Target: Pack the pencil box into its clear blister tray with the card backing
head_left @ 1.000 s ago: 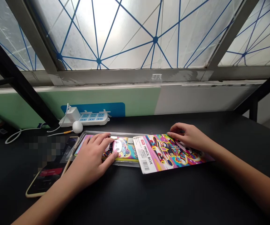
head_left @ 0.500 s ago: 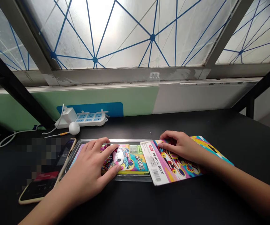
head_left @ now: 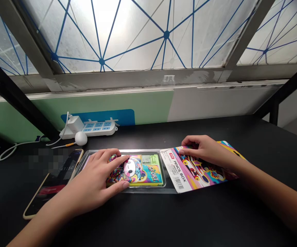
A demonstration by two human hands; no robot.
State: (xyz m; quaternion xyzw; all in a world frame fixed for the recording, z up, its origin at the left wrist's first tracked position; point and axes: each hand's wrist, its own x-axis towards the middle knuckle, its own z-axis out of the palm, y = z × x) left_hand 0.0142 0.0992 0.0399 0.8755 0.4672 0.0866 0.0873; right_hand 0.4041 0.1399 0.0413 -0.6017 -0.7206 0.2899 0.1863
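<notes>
A colourful pencil box (head_left: 140,174) with a cartoon bear and the word SPORT lies in a clear plastic tray (head_left: 163,171) on the black table. My left hand (head_left: 104,173) rests over the box's left part, fingers spread and thumb by its near edge. To the right, my right hand (head_left: 202,151) pinches the far edge of a printed cardboard backing card (head_left: 180,171) marked PENCIL BOX, its thumb on top and the fingertips hidden behind. The card lies at an angle, its left edge over the tray's right end.
Left of the tray lies a phone (head_left: 53,188) in a pale case. A white power strip (head_left: 99,128) with a plug and a round white object (head_left: 81,138) on a cable sits near the wall. Black posts (head_left: 274,103) rise beside the table.
My right hand has shifted slightly right with the card, uncovering the right end of the pencil box and tray. My left hand stays on the box. The view has tilted slightly.
</notes>
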